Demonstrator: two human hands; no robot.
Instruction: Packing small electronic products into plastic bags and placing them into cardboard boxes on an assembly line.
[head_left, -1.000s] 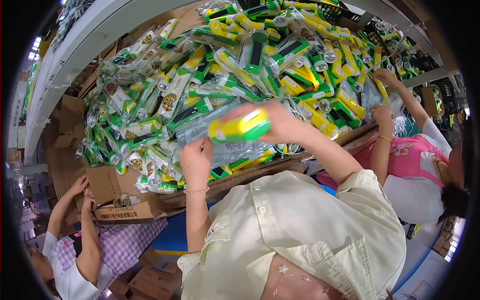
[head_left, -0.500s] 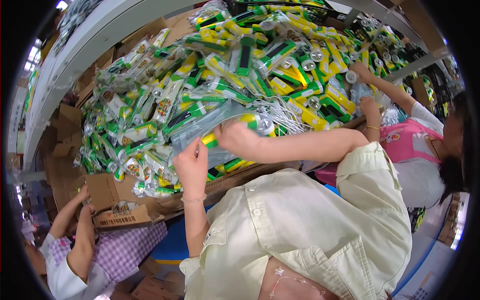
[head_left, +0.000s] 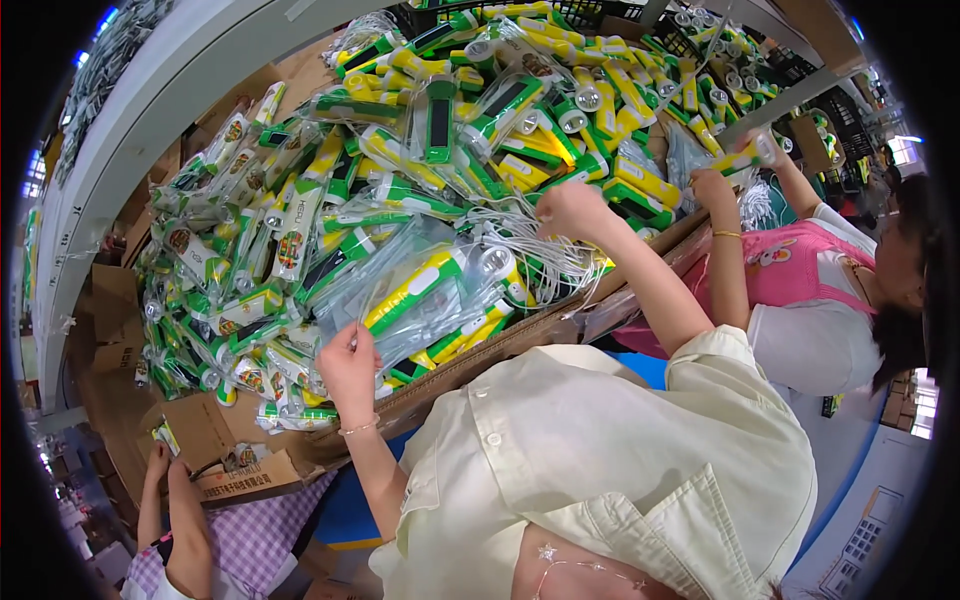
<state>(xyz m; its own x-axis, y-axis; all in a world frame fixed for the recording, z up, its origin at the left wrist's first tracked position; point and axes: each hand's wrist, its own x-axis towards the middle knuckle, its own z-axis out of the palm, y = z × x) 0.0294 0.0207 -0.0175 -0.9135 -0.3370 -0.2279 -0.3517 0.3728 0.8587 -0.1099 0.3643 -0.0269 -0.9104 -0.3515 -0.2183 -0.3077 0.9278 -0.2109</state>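
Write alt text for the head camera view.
A person's left hand pinches a clear plastic bag seemingly containing a long green-and-yellow plastic flashlight; the right hand is beside thin white cables. Beyond lie heaped flashlights, many bagged.

Head-worn fisheye cam, L of pair, upright, looking down past shirt [head_left: 570, 430] onto flashlights [head_left: 415, 290], fairly close, w/ bent edges

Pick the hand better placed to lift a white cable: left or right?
Right, I'd say. The right hand is right at the white cables; the left hand is farther off, pinching clear plastic beside a green-and-yellow flashlight.
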